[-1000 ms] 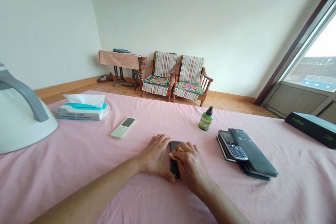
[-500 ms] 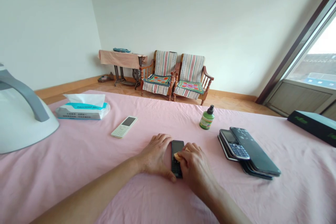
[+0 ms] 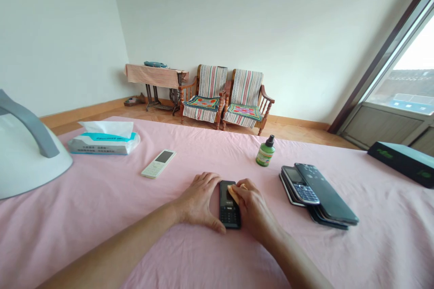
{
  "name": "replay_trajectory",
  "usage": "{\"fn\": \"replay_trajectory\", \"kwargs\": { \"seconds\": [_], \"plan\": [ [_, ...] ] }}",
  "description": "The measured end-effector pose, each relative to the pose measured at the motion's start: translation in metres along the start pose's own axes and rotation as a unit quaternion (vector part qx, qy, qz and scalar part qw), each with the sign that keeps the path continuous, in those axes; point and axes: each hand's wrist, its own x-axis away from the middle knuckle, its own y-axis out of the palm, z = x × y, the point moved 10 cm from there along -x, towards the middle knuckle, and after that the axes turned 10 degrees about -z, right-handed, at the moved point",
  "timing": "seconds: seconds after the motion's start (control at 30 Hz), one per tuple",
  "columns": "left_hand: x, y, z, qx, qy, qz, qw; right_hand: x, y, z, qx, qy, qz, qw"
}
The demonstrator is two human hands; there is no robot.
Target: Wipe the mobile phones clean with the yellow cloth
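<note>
The phone (image 3: 229,216) lies flat. My right hand (image 3: 254,207) pinches a cloth (image 3: 233,193) on it; my left hand (image 3: 200,198), fingers spread, flanks it.

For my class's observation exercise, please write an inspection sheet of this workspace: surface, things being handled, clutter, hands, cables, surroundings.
Surface: wrinkled pink cloth.
Things in use: black keypad phone, lying face up; yellowish cloth at its upper right.
Clutter: white phone, tissue pack, upright green bottle, stacked phones, dark box; white-and-grey appliance, cut off by the frame.
Hands: left hand spread along the black phone's left side; right hand gripping the yellowish cloth.
Cables: nothing seen on the pink cloth.
Surroundings: two armchairs, draped stand, pale walls.
</note>
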Motion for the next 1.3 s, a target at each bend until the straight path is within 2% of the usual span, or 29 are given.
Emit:
{"fn": "replay_trajectory", "kwargs": {
  "seconds": [0.1,0.27,0.47,0.7,0.93,1.13,1.3],
  "plan": [
    [0.000,0.000,0.000,0.001,0.002,0.000,1.000,0.000,0.000,-0.001,0.013,-0.005,-0.007,1.000],
    [0.001,0.001,-0.001,0.005,0.006,0.006,1.000,0.005,0.002,0.000,0.022,0.026,-0.018,0.999],
    [0.000,0.000,0.000,-0.002,0.010,0.002,1.000,0.007,0.002,-0.017,0.011,-0.016,-0.038,0.999],
    [-0.002,0.000,0.000,-0.008,0.011,0.000,1.000,0.012,-0.003,-0.002,0.034,0.044,-0.065,0.996],
    [0.001,0.003,-0.001,-0.013,0.011,-0.002,1.000,0.012,0.006,-0.022,0.025,0.021,-0.070,0.997],
    [0.000,0.001,0.001,-0.007,0.012,-0.001,1.000,0.012,0.002,-0.010,0.072,0.073,-0.063,0.993],
    [-0.001,0.001,0.000,-0.009,0.018,0.010,1.000,0.013,0.011,-0.022,0.063,0.028,-0.052,0.996]
  ]
}}
